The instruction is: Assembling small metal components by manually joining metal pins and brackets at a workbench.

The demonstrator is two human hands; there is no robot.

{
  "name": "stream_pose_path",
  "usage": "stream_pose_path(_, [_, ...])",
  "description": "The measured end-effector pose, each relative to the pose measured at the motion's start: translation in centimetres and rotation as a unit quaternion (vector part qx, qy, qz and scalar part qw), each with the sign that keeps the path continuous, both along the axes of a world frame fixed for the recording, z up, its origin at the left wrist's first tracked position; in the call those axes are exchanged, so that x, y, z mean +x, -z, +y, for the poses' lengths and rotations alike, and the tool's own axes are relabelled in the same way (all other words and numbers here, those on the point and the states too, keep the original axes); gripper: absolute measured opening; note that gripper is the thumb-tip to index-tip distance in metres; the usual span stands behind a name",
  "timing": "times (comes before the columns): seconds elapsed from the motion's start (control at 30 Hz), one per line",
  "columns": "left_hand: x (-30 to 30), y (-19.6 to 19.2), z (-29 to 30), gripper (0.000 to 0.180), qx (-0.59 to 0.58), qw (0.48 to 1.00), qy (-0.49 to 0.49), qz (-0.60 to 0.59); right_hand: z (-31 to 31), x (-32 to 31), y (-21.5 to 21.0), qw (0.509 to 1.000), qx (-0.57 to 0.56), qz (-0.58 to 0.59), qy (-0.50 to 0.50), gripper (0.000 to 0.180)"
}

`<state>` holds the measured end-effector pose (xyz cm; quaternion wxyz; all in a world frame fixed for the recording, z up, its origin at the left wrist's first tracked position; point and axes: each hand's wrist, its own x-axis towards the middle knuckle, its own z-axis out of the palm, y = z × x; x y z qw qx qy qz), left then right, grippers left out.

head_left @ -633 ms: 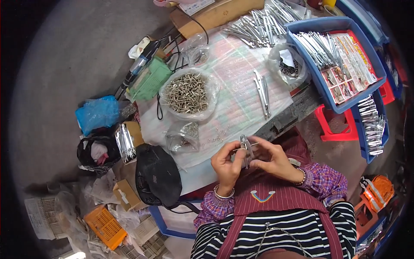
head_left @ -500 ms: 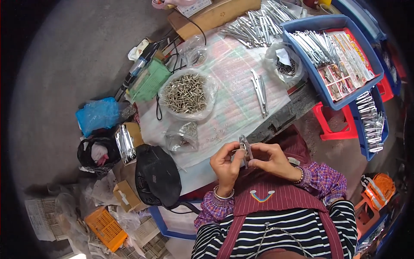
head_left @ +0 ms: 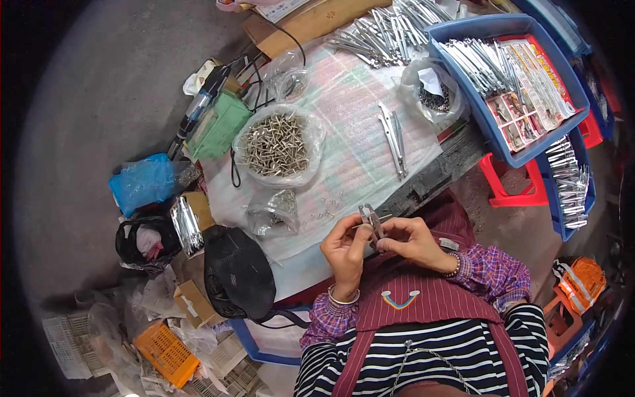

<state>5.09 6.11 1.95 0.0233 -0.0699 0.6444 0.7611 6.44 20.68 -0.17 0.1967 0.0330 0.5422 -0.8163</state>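
While both hands meet just above the near edge of the table, the left hand and the right hand close together on 1 small metal clip-like part, which stands roughly upright between the fingertips. The left hand pinches narrowly at its lower side, seemingly with a thin pin pressed against it; the right hand's fingers wrap the other side. How the pin sits in the part is too small to tell.

The main risk, as I judge it, is a drop: the part is held over the lap and the table's edge, not over the tabletop, so a slip of the fingertips would send it or the pin onto the apron or the cluttered floor. A few tiny loose pieces lie on the covering just beyond the hands, and a sleeve or wrist could sweep them off.

Farther out, the open bag of metal pins sits well within reach, and a smaller bag lies near the left hand; an elbow nudge could spill either. 2 finished-looking metal pieces lie loose mid-table, apart from the blue tray.
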Motion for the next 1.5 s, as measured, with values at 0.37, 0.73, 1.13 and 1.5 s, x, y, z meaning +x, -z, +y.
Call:
stream_pose_path(0.37, [-2.5,0.0,-0.2,0.014,-0.116,0.992,0.054,-0.018,0.1,-1.0,0.1,0.998,0.061,0.01,0.001,0.019])
stream_pose_path(0.73, [-3.6,-0.1,-0.1,0.021,-0.163,0.985,0.045,0.023,0.2,-2.1,-0.6,0.995,0.101,0.023,-0.005,0.021])
stream_pose_path(1.13, [-3.6,0.0,-1.3,0.029,-0.273,0.955,0.091,0.075,0.1,-1.6,-0.5,0.993,0.108,0.039,-0.009,0.019])
stream_pose_path(1.5, [-3.2,-0.3,0.4,0.013,-0.004,0.995,0.065,-0.076,0.7,-1.5,-0.1,0.987,0.141,0.074,0.015,0.02])
